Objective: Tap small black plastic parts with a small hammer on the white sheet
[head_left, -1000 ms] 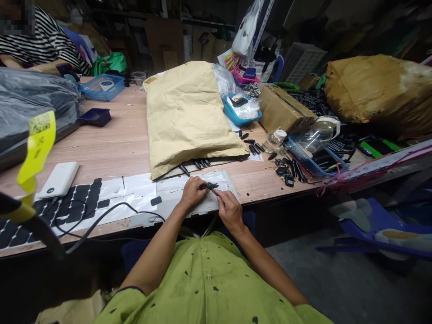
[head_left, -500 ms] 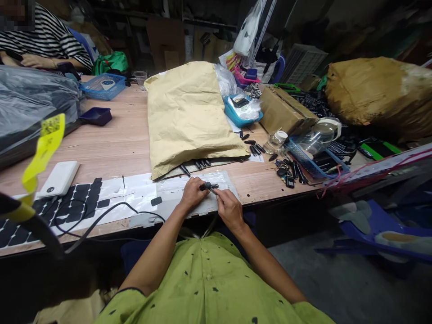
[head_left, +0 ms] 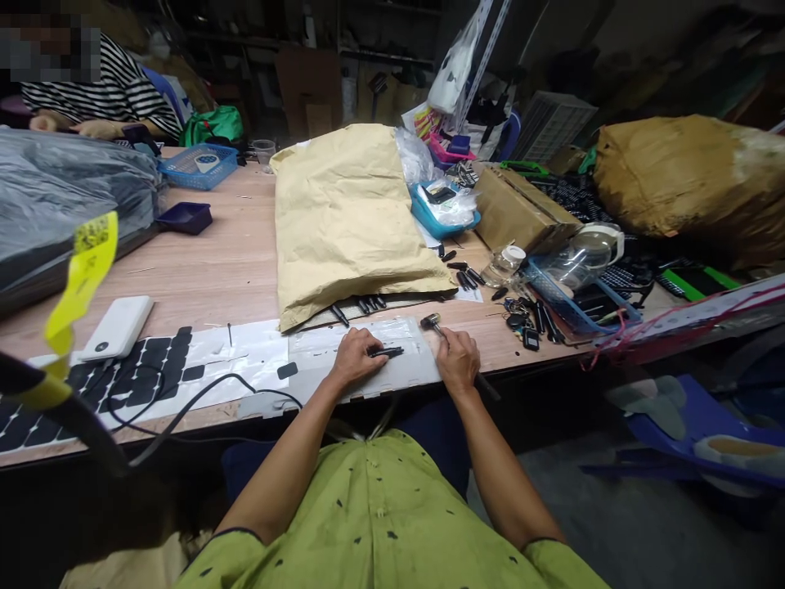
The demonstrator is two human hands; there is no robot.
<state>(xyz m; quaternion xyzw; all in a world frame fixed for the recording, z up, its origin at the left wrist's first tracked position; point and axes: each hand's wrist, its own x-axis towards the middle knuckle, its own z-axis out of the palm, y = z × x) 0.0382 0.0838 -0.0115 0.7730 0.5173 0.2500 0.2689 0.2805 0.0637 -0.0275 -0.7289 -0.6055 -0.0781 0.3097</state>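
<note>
My left hand (head_left: pixel 354 357) is closed on a small black clip-like part (head_left: pixel 386 352), held over a clear plastic sheet (head_left: pixel 374 331) at the table's near edge. My right hand (head_left: pixel 458 358) has its fingers wrapped round a thin tool with a metal tip (head_left: pixel 431 322), which points up and left, away from the black part. Just beyond the sheet, several similar black parts (head_left: pixel 361 306) lie by the lower edge of a big tan paper bag (head_left: pixel 347 213).
A white power bank (head_left: pixel 118 326), a black-squared panel (head_left: pixel 141 368) and a black cable (head_left: pixel 202 393) lie left. Blue baskets (head_left: pixel 573 298) (head_left: pixel 197 164), a cardboard box (head_left: pixel 512 209), a plastic bottle (head_left: pixel 501 262) and loose black parts crowd the right. Another person in stripes (head_left: pixel 104 90) sits far left.
My right hand pulled the tool away to the right, off the black part. My left hand stayed put, still holding the part. The view shifted slightly.
</note>
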